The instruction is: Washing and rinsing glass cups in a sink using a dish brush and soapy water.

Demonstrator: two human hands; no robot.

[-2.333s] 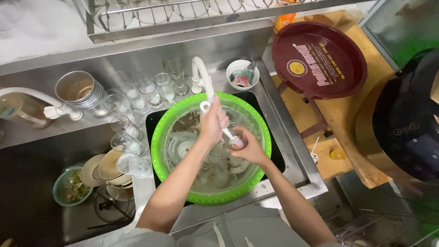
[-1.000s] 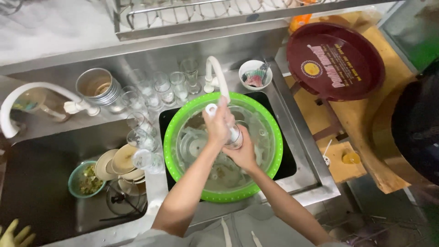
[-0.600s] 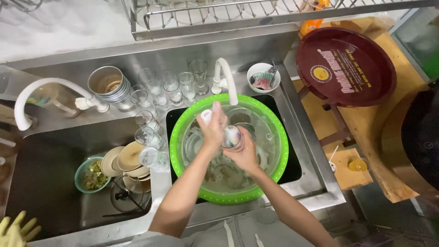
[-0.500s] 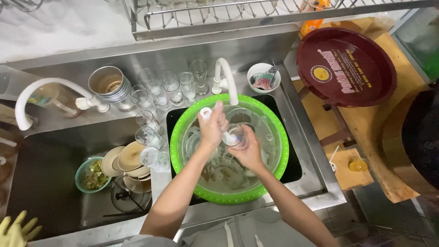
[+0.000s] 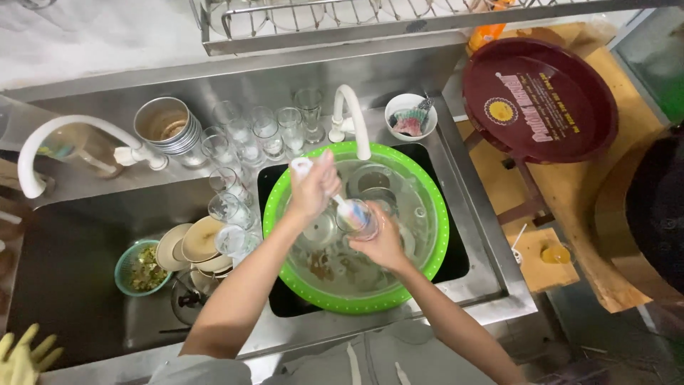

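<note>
Mid-scrub, by the look of it: working a brush (image 5: 335,201) down into a glass (image 5: 360,217) held over the middle of the green basin (image 5: 429,265), just above the cloudy water and the submerged dishes in it. Left hand (image 5: 313,189) clamped round the white brush handle, fingers curled tight, wrist bent downward, forearm reaching in from the basin's near-left edge. Right hand (image 5: 382,241) wrapped round the glass from below and behind, closed firmly on it, tilting the mouth up and leftward to meet the brush; elbow tucked back toward the basin's near-right edge. Judging the next move: needs a firm hold on the wet glass while drawing the brush straight out along the glass's own axis, so as not to lever against the rim. After that, probably calls for a rinse — with the white tap (image 5: 353,117) arching over the basin's far rim, close at hand. Beyond the basin's far-left side, a cluster of clear glasses (image 5: 267,132) standing upright on the steel counter; beyond the far rim, a small white bowl (image 5: 411,115). Left of the basin, stacked plates (image 5: 199,242) in the neighbouring sink; well to the right, a round dark-red tray (image 5: 538,100). Far to the near-left of the basin, a yellow glove (image 5: 21,353), belonging to someone else.
</note>
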